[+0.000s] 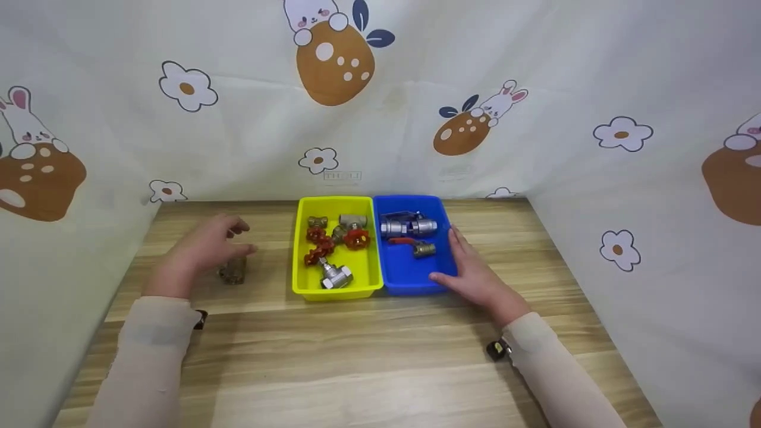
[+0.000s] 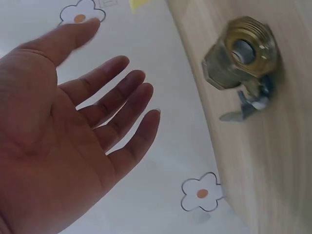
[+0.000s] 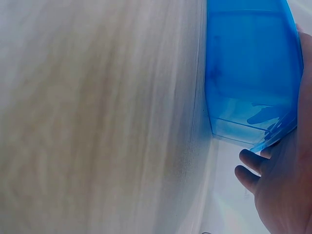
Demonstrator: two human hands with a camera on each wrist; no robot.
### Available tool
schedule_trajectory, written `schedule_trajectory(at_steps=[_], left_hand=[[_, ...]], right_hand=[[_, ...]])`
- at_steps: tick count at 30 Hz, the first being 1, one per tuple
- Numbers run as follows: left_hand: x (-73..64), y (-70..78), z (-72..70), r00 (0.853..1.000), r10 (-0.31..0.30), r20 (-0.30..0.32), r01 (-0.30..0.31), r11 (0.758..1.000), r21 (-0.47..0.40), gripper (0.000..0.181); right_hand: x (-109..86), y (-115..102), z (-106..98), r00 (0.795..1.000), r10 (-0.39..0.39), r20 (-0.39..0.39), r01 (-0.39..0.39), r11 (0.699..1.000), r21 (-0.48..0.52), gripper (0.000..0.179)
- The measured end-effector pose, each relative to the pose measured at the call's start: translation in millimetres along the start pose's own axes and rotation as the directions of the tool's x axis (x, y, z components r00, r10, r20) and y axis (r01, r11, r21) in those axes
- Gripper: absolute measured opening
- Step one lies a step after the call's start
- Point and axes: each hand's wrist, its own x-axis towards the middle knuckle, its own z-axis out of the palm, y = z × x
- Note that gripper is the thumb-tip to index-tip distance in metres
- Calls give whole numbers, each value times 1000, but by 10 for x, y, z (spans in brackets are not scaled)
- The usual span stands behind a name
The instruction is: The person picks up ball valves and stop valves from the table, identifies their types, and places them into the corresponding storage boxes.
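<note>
My left hand [image 1: 202,252] hovers with loosely spread fingers just above a brass valve [image 1: 233,272] on the table, left of the bins. In the left wrist view that brass valve [image 2: 222,68] shows its threaded opening and a small metal handle, apart from the fingers. My right hand [image 1: 478,274] rests against the right side of the blue bin [image 1: 410,274], its thumb at the front rim. Inside this bin lie two silver valves [image 1: 409,226] and a brass valve with a red lever [image 1: 423,249].
A yellow bin [image 1: 364,268] stands against the blue one's left side. It holds several valves with red handwheels [image 1: 357,239] and a silver valve [image 1: 336,277] near its front. Behind the wooden table [image 1: 357,356] hangs a printed curtain [image 1: 250,131], which also closes both sides.
</note>
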Motion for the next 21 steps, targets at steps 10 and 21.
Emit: schedule_trajectory(at_steps=[10,21], left_hand=[[-137,-339,131,999,-4,44,4,1000,-15,77],[-228,-681,284,999,-43,31,45,997,-62,81]], right_hand=[[-10,-9,-16,1000,0,7,0,1000,-19,115],[-13,3,3,1000,8,6,-7,1000,-17,114]])
